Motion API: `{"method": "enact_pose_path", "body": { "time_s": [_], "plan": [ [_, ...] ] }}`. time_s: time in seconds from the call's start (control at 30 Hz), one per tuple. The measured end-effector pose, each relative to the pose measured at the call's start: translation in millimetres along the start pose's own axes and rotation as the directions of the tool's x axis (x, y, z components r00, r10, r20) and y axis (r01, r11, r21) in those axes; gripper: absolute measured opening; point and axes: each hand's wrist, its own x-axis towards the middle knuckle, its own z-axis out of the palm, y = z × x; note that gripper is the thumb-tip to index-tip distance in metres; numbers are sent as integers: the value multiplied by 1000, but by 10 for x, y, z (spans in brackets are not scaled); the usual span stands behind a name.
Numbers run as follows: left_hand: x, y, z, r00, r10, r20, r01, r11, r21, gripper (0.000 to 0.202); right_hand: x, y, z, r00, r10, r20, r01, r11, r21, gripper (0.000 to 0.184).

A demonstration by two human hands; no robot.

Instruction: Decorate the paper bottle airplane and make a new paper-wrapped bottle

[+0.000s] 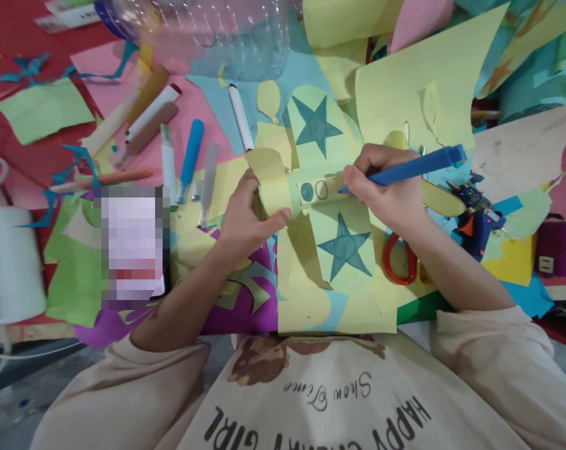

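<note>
My right hand (386, 181) is closed around a blue marker pen (414, 165), its tip at a narrow pale strip (332, 186) that bears one filled and one outlined circle. Beneath that strip is a light green-yellow paper cutout (290, 194); its upper and lower flaps each carry a dark teal star. With thumb and fingers my left hand (250, 215) grips the cutout's rolled left end. A larger yellow sheet (292, 306) lies under the lower flap. Red-handled scissors (400, 259) rest just below my right hand, partly covered by paper.
A clear plastic bottle (227, 37) lies at the back. Several markers, among them a blue one (190, 159), are spread to the left near a blurred-out phone (133, 244). On the right sit a dark blue glue gun (486, 228) and a purple box (559, 247). Paper scraps surround everything.
</note>
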Motion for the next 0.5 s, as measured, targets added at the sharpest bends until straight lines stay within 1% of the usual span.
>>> {"method": "enact_pose_path", "body": {
  "time_s": [0.1, 0.23, 0.37, 0.5],
  "plan": [
    [2, -7, -5, 1000, -28, 7, 28, 999, -24, 55, -11, 22, 12, 1000, 1, 18, 0, 999, -54, 41],
    [1, -14, -6, 1000, -10, -3, 10, 1000, -18, 56, -17, 3, 21, 1000, -5, 25, 7, 997, -79, 43],
    [0, -9, 0, 1000, -15, -5, 15, 1000, -21, 56, -18, -29, 37, 999, -17, 32, 20, 996, -88, 42],
    [9, -6, -11, 1000, -14, 2, 14, 1000, -8, 58, -12, -15, 28, 999, 1, 32, 3, 993, -121, 43]
  ]
}}
